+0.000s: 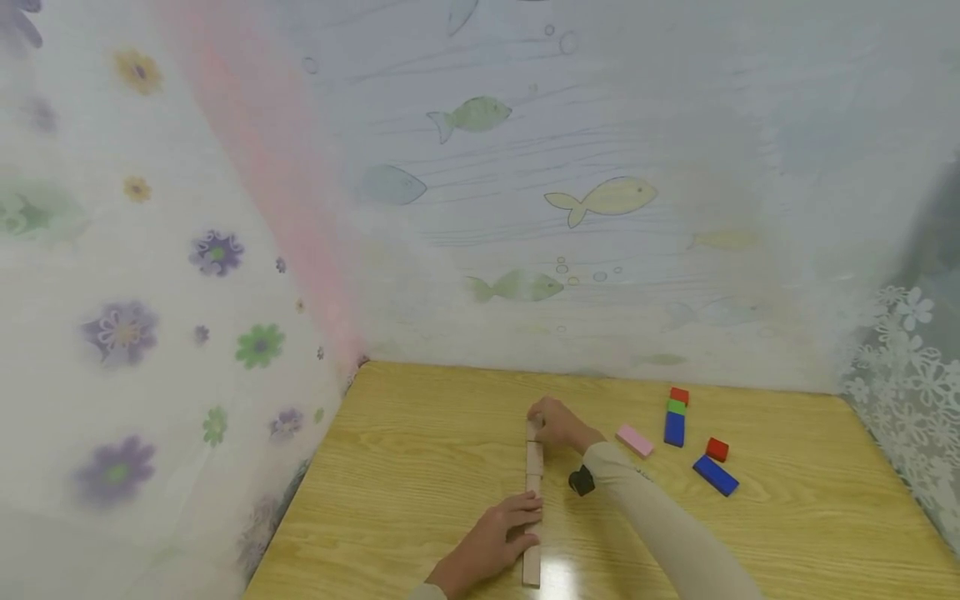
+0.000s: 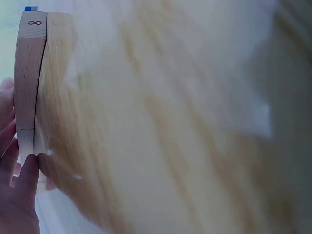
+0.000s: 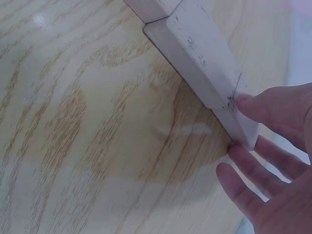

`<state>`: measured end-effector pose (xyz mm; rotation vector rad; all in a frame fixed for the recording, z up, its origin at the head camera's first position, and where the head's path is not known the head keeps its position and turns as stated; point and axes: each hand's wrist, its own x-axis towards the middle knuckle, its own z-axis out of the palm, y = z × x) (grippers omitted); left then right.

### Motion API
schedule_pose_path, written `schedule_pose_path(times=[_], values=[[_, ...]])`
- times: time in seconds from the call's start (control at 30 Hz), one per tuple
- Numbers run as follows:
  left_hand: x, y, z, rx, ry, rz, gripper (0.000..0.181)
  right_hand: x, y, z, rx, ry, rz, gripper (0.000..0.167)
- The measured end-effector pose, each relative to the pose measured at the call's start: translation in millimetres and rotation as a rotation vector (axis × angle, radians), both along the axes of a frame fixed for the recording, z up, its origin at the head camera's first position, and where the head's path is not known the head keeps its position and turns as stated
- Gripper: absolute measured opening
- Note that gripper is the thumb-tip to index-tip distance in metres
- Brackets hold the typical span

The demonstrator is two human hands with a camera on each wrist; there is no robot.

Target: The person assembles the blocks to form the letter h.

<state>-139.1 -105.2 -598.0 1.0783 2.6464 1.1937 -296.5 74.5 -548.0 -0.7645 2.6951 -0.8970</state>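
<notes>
A row of pale wooden blocks lies on the tabletop, and it runs from near to far. The left hand rests on the nearer part of this row. Its grip is apart: the fingers are rather straight, with gaps between them, and they touch the wood. The right hand is at the far end. There its grip is clamped on the end block, with the thumb on one side and fingertips on the other. The end block touches the next block of the row, which carries some dark marks. In the left wrist view, one block shows a sign like an 8.

To the right of the row there is a small black object, just beside the right sleeve. Farther right lies a pink block. Next come a red block, a green block and a blue block in one line, red being farthest. Still more to the right, a second red block lies just beyond a second blue block, which is placed aslant.
</notes>
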Motion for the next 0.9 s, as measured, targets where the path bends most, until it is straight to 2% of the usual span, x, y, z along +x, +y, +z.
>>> schedule_pose_path(times=[0.3,0.57,0.77,0.9], values=[[1.9,0.2,4.2,0.006,-0.006,0.003,0.035,0.6,1.3,-0.9,-0.005,0.031,0.047,0.030],[1.2,0.4,1.9,0.007,0.015,0.001,0.035,0.5,2.6,-1.2,0.035,0.019,0.032,0.031],[1.0,0.5,3.2,-0.001,0.002,0.000,0.035,0.3,5.7,-2.8,-0.004,0.041,0.032,0.030],[0.2,-0.1,2.4,-0.005,-0.011,0.001,0.036,1.7,8.9,2.0,-0.030,0.033,0.019,0.031]])
